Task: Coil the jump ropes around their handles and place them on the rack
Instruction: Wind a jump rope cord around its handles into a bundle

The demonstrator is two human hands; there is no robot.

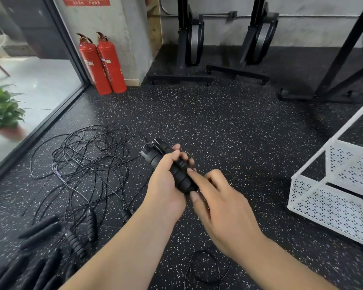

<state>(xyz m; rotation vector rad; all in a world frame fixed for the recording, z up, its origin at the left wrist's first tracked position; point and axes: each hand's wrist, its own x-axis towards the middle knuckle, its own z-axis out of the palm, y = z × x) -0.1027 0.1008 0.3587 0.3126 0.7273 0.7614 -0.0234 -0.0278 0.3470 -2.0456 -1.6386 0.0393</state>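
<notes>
Head view: at far left a potted plant [2, 109] stood behind the glass wall [40, 84], whose dark bottom frame [36, 139] bounded the work area on that side. Right of it a tangle of ropes [88, 155] lay spread on the floor [239, 122], with loose handles [40, 229] at its near edge; by the look, uncoiled work waiting. Centre: the left hand [168, 181] was wrapped round a pair of handles [155, 155] held above the floor, cord looped at their far end. The right hand [218, 204] pinched their near end between forefinger and thumb, other fingers curled. Judged step: coiling this rope, likely near its finish; whether the cord's tail was tucked could not be told. A short loop of cord [205, 266] lay on the floor by the forearms. The next move probably calls for securing the wrap, then a carry rightward to the rack [331, 197], well apart at the right edge. Open floor lay between; the rack's raised rim and slanted post would want clearing, and the floor cord could snag.
</notes>
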